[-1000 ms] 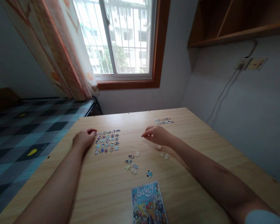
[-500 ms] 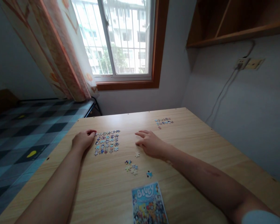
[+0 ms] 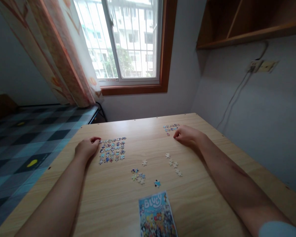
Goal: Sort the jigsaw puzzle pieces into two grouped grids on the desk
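My left hand (image 3: 86, 148) rests on the table with its fingers pinched together at the far left corner of several rows of jigsaw puzzle pieces (image 3: 112, 150). Whatever the pinch may hold is too small to make out. At the far right, my right hand (image 3: 188, 135) is closed, fingertips down, just beside a smaller group of puzzle pieces (image 3: 171, 127). Its fingers hide whether a piece is between them. One single piece (image 3: 168, 134) lies just left of those fingertips.
Loose puzzle pieces (image 3: 141, 178) lie mid-table, with a blue piece (image 3: 157, 183) near them. Pale pieces (image 3: 175, 164) are scattered to the right. A "Bluey" picture box (image 3: 156, 215) lies at the near edge of view. A checked bed (image 3: 39, 141) adjoins the table (image 3: 108, 197) on the left.
My right hand has moved right and away from me, from mid-table to the smaller group, and its fingers have closed. Pale pieces formerly under that arm now show. My left hand stays put.
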Motion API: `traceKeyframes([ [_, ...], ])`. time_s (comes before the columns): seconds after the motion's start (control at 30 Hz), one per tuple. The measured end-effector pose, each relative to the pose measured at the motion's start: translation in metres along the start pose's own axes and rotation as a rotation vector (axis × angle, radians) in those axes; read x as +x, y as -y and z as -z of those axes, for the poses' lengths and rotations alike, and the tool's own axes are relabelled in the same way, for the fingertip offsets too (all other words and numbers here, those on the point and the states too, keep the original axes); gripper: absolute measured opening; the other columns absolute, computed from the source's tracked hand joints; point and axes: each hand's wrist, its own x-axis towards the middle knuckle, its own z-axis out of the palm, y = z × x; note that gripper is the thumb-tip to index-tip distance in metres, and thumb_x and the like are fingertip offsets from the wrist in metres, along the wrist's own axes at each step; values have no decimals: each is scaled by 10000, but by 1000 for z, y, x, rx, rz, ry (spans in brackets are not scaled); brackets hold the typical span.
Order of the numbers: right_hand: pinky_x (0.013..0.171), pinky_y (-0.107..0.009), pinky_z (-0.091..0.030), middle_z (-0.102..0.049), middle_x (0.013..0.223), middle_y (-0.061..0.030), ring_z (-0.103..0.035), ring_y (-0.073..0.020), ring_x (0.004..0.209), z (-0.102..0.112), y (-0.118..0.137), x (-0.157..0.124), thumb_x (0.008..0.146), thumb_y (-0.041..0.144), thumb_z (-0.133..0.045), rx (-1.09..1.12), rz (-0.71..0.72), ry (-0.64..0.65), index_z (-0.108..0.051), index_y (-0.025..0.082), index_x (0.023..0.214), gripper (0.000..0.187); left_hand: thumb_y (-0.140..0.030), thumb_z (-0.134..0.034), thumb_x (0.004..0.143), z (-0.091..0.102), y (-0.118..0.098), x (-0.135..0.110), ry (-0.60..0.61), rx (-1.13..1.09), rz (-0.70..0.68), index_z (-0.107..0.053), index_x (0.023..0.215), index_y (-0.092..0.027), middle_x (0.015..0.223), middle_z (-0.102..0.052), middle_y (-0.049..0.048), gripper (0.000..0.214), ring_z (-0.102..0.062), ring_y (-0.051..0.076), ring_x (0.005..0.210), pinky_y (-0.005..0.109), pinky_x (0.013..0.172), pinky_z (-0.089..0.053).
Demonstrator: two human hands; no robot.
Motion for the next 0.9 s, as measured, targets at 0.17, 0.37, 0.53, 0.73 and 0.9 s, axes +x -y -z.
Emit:
traceKeyframes([
  [0.17, 748, -227, -483, -797, 981, -42, -714, -175, 829, -3, -21, 15, 820, 262, -646, 38, 73, 43, -832, 209, 998, 263, -429, -464, 874, 1, -1, 0, 8, 4, 5, -778, 1128, -242, 1011, -782, 85, 446, -699, 287, 906, 323, 669, -478],
  [0.37, 865, -245, -520, -769, 1120, -41, -732, -194, 998, -23, -32, 26, 920, 318, -620, 74, 88, -18, -787, 241, 1138, 285, -440, -471, 868, -1, 2, 2, 11, 9, -4, -780, 1125, -241, 996, -782, 89, 448, -700, 286, 892, 324, 671, -484],
  [0.53, 925, -259, -520, -771, 1114, -33, -730, -193, 1025, -29, -32, 27, 928, 298, -632, 64, 80, -78, -787, 265, 1134, 259, -445, -473, 866, -2, 3, 3, 3, -3, -8, -779, 1129, -248, 1027, -780, 83, 448, -699, 287, 911, 330, 691, -491],
  [0.73, 922, -264, -525, -780, 1087, -27, -732, -190, 1008, -30, -26, 25, 923, 270, -631, 52, 64, -128, -801, 262, 1093, 240, -452, -492, 858, -2, 4, 4, 2, -2, -3, -784, 1117, -251, 1048, -781, 86, 439, -698, 295, 927, 333, 706, -496],
  [0.9, 886, -255, -540, -785, 1070, -13, -737, -182, 976, -30, -25, 24, 914, 274, -638, 56, 55, -131, -806, 277, 1073, 231, -455, -495, 852, -3, 4, 3, 6, -5, -5, -782, 1124, -249, 1053, -778, 94, 446, -695, 301, 933, 341, 712, -495],
])
